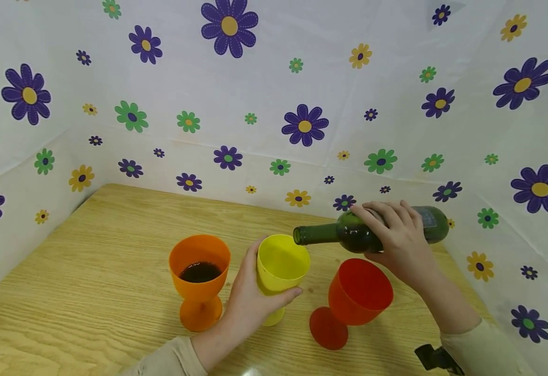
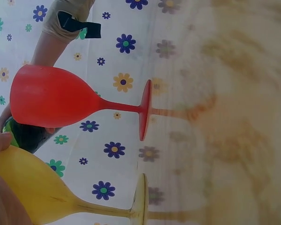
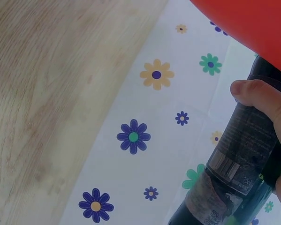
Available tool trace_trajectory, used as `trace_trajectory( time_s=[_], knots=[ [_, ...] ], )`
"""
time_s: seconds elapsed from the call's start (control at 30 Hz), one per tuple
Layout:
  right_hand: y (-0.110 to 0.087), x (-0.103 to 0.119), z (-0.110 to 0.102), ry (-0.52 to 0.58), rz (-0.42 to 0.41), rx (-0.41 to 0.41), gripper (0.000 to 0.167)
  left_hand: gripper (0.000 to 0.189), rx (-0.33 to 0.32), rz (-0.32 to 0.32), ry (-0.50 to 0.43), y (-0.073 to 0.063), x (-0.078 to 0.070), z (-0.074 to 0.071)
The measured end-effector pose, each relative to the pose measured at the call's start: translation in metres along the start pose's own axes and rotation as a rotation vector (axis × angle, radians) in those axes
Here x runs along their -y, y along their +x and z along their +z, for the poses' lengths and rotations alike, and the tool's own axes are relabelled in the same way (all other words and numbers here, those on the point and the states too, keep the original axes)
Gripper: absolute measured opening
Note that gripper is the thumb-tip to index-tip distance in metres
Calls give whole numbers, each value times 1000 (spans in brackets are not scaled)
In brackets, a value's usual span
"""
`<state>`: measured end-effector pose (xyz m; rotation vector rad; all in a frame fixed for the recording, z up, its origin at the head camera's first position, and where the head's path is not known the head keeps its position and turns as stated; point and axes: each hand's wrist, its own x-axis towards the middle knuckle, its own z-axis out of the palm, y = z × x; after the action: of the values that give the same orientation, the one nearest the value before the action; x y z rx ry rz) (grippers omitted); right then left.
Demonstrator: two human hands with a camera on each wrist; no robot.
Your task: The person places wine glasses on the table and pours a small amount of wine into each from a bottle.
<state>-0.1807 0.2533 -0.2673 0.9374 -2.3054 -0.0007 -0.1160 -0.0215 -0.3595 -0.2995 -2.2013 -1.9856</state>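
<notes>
My left hand point(image 1: 250, 297) curls round the bowl of a yellow goblet point(image 1: 283, 266), thumb across its near side. In the left wrist view the yellow goblet point(image 2: 34, 185) stands with its foot at the table surface. My right hand point(image 1: 403, 240) grips a green glass wine bottle point(image 1: 356, 232) round its body. The bottle lies nearly level, its mouth over the yellow goblet's right rim, and no stream of liquid shows. In the right wrist view the thumb lies across the dark label point(image 3: 243, 140). Inside the yellow goblet I see only yellow wall.
An orange goblet point(image 1: 200, 287) with dark liquid in its bowl stands left of my left hand. A red goblet point(image 1: 360, 292) stands below the bottle, to the right. Behind the wooden table point(image 1: 90, 261) hangs a white flowered cloth point(image 1: 255, 89), also along both sides.
</notes>
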Motion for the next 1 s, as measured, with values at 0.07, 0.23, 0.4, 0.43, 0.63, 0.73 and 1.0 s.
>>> trace_trajectory(
  time_s=[0.07, 0.23, 0.4, 0.43, 0.63, 0.73, 1.0],
  knots=[
    [-1, 0, 0, -9, -6, -4, 110, 98, -1, 11, -3, 0, 1, 0],
    [-1, 0, -1, -32, -26, -24, 111, 98, 0, 29, 1, 0, 3, 0],
    [-1, 0, -1, -41, -40, -42, 111, 100, -9, 28, 20, 0, 4, 0],
    [-1, 0, -1, -41, -42, -44, 111, 100, -10, 29, 21, 0, 4, 0],
    [-2, 1, -2, -47, -49, -45, 110, 98, -11, 38, 26, 0, 5, 0],
    [-2, 1, -2, -56, -61, -53, 108, 98, -12, 35, 33, 0, 5, 0],
    [-1, 2, -4, -80, -86, -83, 106, 97, -10, 40, 35, 0, 5, 0]
  ],
)
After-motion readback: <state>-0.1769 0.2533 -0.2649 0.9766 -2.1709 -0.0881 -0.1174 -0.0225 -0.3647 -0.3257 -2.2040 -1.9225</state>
